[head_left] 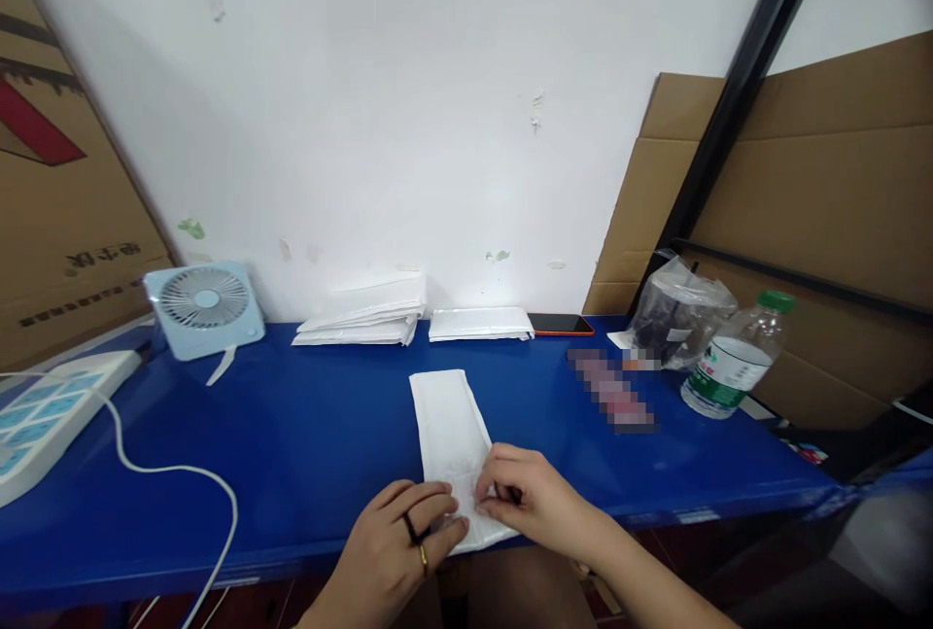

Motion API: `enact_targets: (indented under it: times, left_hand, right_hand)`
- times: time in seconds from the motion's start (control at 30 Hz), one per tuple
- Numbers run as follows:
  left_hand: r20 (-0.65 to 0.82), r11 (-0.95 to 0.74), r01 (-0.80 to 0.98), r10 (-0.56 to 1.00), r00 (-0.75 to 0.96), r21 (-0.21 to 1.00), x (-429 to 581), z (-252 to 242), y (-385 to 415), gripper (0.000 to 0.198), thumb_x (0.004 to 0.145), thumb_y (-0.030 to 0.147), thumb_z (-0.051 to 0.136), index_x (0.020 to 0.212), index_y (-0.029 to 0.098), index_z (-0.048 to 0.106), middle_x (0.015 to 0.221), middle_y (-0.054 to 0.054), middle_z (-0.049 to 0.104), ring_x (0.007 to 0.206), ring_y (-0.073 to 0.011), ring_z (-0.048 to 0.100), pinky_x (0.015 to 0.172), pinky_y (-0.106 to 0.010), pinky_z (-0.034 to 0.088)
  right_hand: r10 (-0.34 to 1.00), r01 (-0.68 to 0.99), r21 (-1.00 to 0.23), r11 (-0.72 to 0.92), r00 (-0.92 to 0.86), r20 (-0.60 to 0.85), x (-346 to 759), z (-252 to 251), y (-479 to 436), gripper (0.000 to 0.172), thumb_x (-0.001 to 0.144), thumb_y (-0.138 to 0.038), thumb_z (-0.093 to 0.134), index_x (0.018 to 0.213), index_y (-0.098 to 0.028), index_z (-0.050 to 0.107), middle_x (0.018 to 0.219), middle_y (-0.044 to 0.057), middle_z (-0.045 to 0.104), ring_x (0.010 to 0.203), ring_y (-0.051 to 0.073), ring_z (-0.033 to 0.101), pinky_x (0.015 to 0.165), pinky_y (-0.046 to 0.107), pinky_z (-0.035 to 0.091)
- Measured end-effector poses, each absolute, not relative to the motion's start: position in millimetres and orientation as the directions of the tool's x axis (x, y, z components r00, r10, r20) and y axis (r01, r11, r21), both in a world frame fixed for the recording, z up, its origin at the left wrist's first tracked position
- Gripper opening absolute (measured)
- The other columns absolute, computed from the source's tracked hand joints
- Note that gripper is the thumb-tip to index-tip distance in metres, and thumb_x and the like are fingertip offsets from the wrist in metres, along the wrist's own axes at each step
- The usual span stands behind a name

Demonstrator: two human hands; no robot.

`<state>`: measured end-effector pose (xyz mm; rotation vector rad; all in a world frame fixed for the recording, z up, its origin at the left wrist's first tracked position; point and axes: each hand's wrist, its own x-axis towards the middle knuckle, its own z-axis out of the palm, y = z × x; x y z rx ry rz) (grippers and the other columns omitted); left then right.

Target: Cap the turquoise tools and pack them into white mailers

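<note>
A narrow white padded envelope [450, 415] lies flat near the front edge of the blue table, its lower end by my body. My left hand [397, 537], with a black ring and a gold-coloured ring, rests at the lower left of the envelope. Its fingers are bent and the fingertips press together on the surface. From the right, my right hand [529, 498] has thumb and forefinger closed in a pinch on the envelope's lower part. The fingertips hide the exact spot held. Between the hands the white surface looks wrinkled.
Along the wall sit a stack of white envelopes [364, 310], a smaller pile [481, 323] and a phone [561, 324]. A blue fan [206, 308], power strip [65, 405] and white cable [171, 469] occupy the left. Rightward stand a plastic bag [674, 313] and water bottle [736, 362].
</note>
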<state>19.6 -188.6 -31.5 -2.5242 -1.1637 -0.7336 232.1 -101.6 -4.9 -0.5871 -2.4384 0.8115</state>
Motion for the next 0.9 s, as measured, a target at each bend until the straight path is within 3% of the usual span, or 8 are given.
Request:
enact_targets:
  times: [0.1,0.2,0.3,0.37,0.43,0.6,0.7,0.9]
  left_hand:
    - [0.616,-0.623,0.782,0.626,0.479,0.024,26,-26,-181,0.029,0.085,0.011,0.046,0.109,0.024,0.056,0.095,-0.002,0.067,0.090,-0.0136,0.061,0.077,-0.027,0.047]
    - [0.721,-0.611,0.785,0.587,0.368,0.097,33,-17,-173,0.029,0.084,0.010,0.047,0.108,0.024,0.055,0.091,-0.002,0.066,0.082,-0.0125,0.061,0.073,-0.027,0.047]
    - [0.801,-0.544,0.806,0.577,0.158,0.233,35,-8,-166,0.040,0.083,0.013,0.050,0.121,0.023,0.046,0.107,-0.007,0.061,0.099,-0.0177,0.056,0.083,-0.033,0.046]
    - [0.826,-0.459,0.811,0.561,-0.053,0.364,33,-3,-164,0.051,0.082,0.018,0.052,0.130,0.021,0.037,0.122,-0.012,0.051,0.111,-0.0227,0.049,0.090,-0.039,0.043]
    - [0.817,-0.408,0.783,0.536,-0.210,0.469,29,-2,-165,0.054,0.081,0.022,0.053,0.132,0.020,0.034,0.127,-0.013,0.044,0.115,-0.0251,0.045,0.090,-0.041,0.043]
    - [0.717,-0.321,0.732,0.621,-0.316,0.601,13,-14,-172,0.046,0.083,0.028,0.050,0.127,0.022,0.039,0.122,-0.012,0.047,0.105,-0.0231,0.052,0.082,-0.039,0.047]
    - [0.641,-0.267,0.709,0.693,-0.330,0.653,8,-21,-177,0.045,0.083,0.031,0.049,0.127,0.024,0.040,0.121,-0.011,0.048,0.099,-0.0214,0.055,0.080,-0.037,0.049]
    - [0.597,-0.284,0.608,0.694,-0.404,0.742,12,-19,-177,0.036,0.083,0.034,0.048,0.119,0.026,0.049,0.118,-0.009,0.050,0.091,-0.0190,0.059,0.079,-0.034,0.050]
  right_hand:
    - [0.410,0.261,-0.358,0.897,-0.794,0.449,236,1,-109,0.014,0.081,-0.032,0.058,0.087,-0.021,0.063,0.082,0.004,0.058,0.076,0.016,0.050,0.066,0.028,0.037]
    - [0.265,0.298,-0.020,0.954,-0.815,0.516,239,19,-114,0.015,0.083,-0.030,0.056,0.092,-0.019,0.061,0.073,0.004,0.056,0.070,0.016,0.047,0.061,0.029,0.032]
    - [0.218,0.329,0.096,0.940,-0.790,0.574,237,57,-103,0.013,0.088,-0.018,0.048,0.090,-0.017,0.060,0.065,0.002,0.051,0.061,0.013,0.044,0.055,0.027,0.029]
    - [0.303,0.371,-0.026,0.928,-0.715,0.630,231,90,-80,0.014,0.087,-0.021,0.048,0.089,-0.016,0.061,0.070,0.003,0.053,0.061,0.012,0.045,0.054,0.024,0.031]
    - [0.491,0.443,-0.263,0.857,-0.545,0.680,225,122,-44,0.015,0.084,-0.027,0.052,0.087,-0.015,0.061,0.065,0.001,0.053,0.057,0.011,0.046,0.054,0.023,0.033]
    - [0.907,0.247,-0.896,0.370,-0.303,0.291,220,155,71,0.015,0.074,-0.030,0.062,0.074,-0.015,0.058,0.060,-0.001,0.055,0.050,0.009,0.047,0.047,0.021,0.037]
    - [0.998,0.218,-0.974,0.063,-0.041,0.056,230,133,121,0.010,0.073,-0.021,0.063,0.077,-0.014,0.057,0.058,-0.001,0.055,0.051,0.009,0.051,0.048,0.019,0.041]
    - [0.995,0.439,-0.894,-0.089,0.070,-0.064,231,58,149,0.021,0.070,-0.021,0.067,0.060,-0.014,0.050,0.039,-0.005,0.038,0.038,0.009,0.040,0.038,0.022,0.035]
